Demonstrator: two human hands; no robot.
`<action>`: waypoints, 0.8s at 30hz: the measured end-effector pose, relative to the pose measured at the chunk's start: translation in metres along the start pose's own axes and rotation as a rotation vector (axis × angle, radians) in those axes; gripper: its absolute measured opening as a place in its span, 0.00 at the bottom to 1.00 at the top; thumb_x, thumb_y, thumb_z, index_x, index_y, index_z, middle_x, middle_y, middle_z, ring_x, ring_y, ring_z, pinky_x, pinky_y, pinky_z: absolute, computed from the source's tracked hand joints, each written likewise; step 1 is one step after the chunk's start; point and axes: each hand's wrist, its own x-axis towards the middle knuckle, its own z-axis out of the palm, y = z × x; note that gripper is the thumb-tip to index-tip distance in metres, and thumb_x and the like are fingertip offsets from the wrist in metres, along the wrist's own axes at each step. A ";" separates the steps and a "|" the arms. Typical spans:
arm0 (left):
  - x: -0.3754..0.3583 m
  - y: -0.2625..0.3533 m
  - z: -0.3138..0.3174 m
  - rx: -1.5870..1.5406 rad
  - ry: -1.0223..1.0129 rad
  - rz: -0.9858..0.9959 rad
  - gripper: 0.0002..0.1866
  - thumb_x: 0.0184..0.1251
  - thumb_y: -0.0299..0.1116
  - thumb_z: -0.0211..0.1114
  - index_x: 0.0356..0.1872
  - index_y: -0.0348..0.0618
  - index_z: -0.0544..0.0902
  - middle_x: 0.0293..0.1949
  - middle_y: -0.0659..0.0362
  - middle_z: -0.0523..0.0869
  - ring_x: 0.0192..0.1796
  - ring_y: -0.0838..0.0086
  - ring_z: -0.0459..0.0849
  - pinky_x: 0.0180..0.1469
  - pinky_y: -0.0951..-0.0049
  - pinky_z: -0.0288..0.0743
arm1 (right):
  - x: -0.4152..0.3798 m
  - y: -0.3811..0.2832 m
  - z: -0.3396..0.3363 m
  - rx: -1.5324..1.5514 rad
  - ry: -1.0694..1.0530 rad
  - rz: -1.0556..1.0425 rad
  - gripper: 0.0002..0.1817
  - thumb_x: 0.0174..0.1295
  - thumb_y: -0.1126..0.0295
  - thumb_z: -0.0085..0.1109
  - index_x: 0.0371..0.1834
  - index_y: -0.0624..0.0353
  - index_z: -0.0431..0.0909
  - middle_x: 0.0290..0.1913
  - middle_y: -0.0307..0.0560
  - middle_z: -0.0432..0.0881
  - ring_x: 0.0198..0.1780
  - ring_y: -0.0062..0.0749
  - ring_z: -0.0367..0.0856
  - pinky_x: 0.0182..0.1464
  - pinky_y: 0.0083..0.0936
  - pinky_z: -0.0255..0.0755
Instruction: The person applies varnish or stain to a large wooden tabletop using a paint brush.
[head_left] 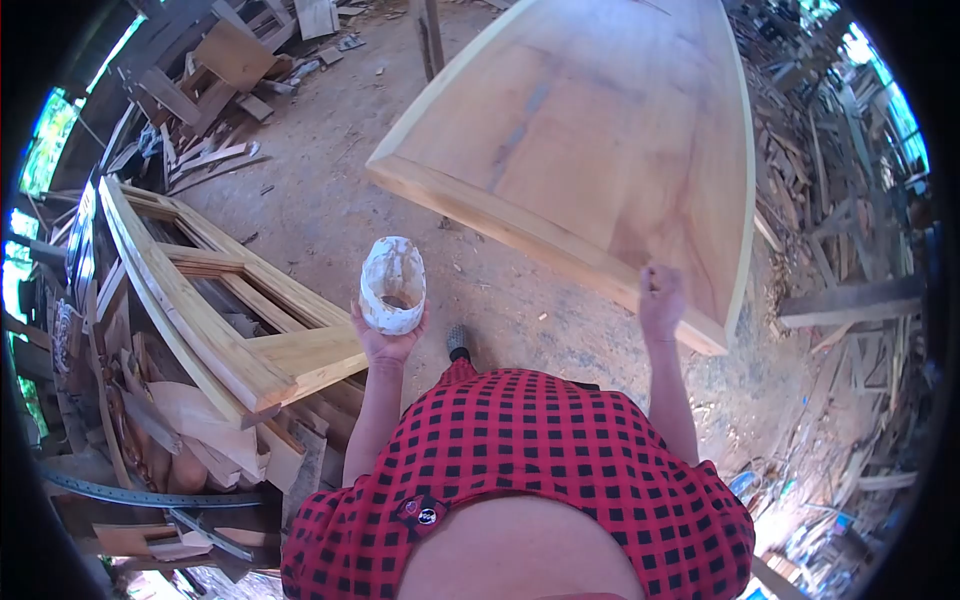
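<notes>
**Filling a framed wooden panel from a smeared cup**

The big framed wooden panel [600,140] is standing ahead over the dirt floor [330,200], and whatever is carrying it is hidden. It is looking heavy, stiff and awkward; the raised edge frame is judged the safest place to take hold. The right hand [661,300] is pressing bunched fingers onto the panel face just inside its near rail; whether it is pinching anything I cannot tell.

To the left, a wooden window frame [210,310] is lying on stacked offcuts.

The left hand [386,343] is cupping a small white cup [392,284] from below, fingers curled round its base. It is looking light, smeared and likely slippery. A little brownish paste seems to be sitting inside, though that is hard to tell.
</notes>
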 end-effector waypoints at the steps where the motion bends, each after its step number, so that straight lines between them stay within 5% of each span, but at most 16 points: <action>1: 0.006 0.003 0.003 -0.010 -0.060 -0.037 0.45 0.47 0.69 0.58 0.65 0.54 0.62 0.63 0.53 0.66 0.60 0.47 0.67 0.56 0.43 0.67 | 0.009 -0.019 0.018 0.077 0.011 -0.064 0.07 0.59 0.68 0.58 0.38 0.57 0.79 0.37 0.52 0.78 0.38 0.47 0.79 0.39 0.38 0.74; 7: 0.028 0.057 0.015 0.031 0.052 0.033 0.46 0.47 0.71 0.56 0.66 0.56 0.62 0.64 0.53 0.66 0.60 0.48 0.68 0.55 0.44 0.67 | 0.032 -0.170 0.107 0.364 -0.275 -0.315 0.09 0.60 0.68 0.59 0.41 0.57 0.80 0.42 0.50 0.79 0.39 0.40 0.81 0.41 0.32 0.75; 9: 0.038 0.074 0.015 0.014 0.061 0.044 0.47 0.46 0.72 0.57 0.66 0.57 0.62 0.64 0.54 0.66 0.60 0.50 0.69 0.55 0.45 0.67 | 0.047 -0.200 0.130 0.914 -0.469 -0.110 0.09 0.61 0.68 0.60 0.41 0.58 0.80 0.40 0.43 0.81 0.38 0.28 0.79 0.41 0.26 0.74; 11: 0.044 0.092 0.013 -0.006 0.069 0.076 0.47 0.45 0.72 0.57 0.66 0.58 0.62 0.64 0.54 0.66 0.60 0.51 0.69 0.54 0.46 0.67 | 0.075 -0.209 0.143 1.059 -0.482 0.076 0.07 0.61 0.70 0.60 0.39 0.59 0.81 0.36 0.36 0.80 0.37 0.20 0.76 0.39 0.21 0.71; 15: 0.048 0.116 0.003 -0.020 0.071 0.095 0.45 0.43 0.72 0.59 0.64 0.62 0.66 0.62 0.58 0.69 0.61 0.55 0.69 0.54 0.44 0.65 | 0.146 -0.163 0.172 0.843 -0.137 0.087 0.08 0.62 0.71 0.57 0.43 0.62 0.80 0.32 0.36 0.80 0.35 0.16 0.75 0.39 0.16 0.69; 18: 0.045 0.129 -0.009 -0.049 0.031 0.127 0.43 0.46 0.70 0.57 0.64 0.62 0.66 0.63 0.58 0.68 0.63 0.54 0.68 0.58 0.42 0.62 | 0.179 -0.119 0.204 0.481 0.040 -0.143 0.10 0.61 0.71 0.57 0.41 0.67 0.79 0.36 0.45 0.81 0.37 0.28 0.76 0.41 0.25 0.70; 20: 0.041 0.135 -0.007 -0.038 0.107 0.159 0.43 0.45 0.71 0.57 0.63 0.62 0.68 0.62 0.59 0.71 0.62 0.55 0.69 0.57 0.40 0.61 | 0.183 -0.101 0.228 0.539 -0.115 -0.136 0.10 0.62 0.70 0.57 0.42 0.65 0.79 0.37 0.47 0.80 0.39 0.29 0.74 0.42 0.26 0.69; 23: 0.038 0.138 -0.008 -0.051 0.104 0.184 0.43 0.45 0.72 0.57 0.63 0.62 0.68 0.61 0.59 0.71 0.62 0.55 0.69 0.57 0.39 0.61 | 0.144 -0.158 0.234 0.250 -0.192 -0.165 0.08 0.62 0.71 0.57 0.42 0.62 0.80 0.38 0.44 0.78 0.40 0.28 0.72 0.43 0.25 0.67; 24: 0.037 0.138 -0.006 -0.059 0.101 0.175 0.43 0.45 0.72 0.57 0.63 0.63 0.68 0.61 0.59 0.71 0.62 0.54 0.69 0.56 0.39 0.61 | 0.131 -0.184 0.235 0.394 -0.215 -0.283 0.08 0.62 0.73 0.56 0.42 0.61 0.80 0.36 0.44 0.76 0.40 0.28 0.71 0.41 0.26 0.66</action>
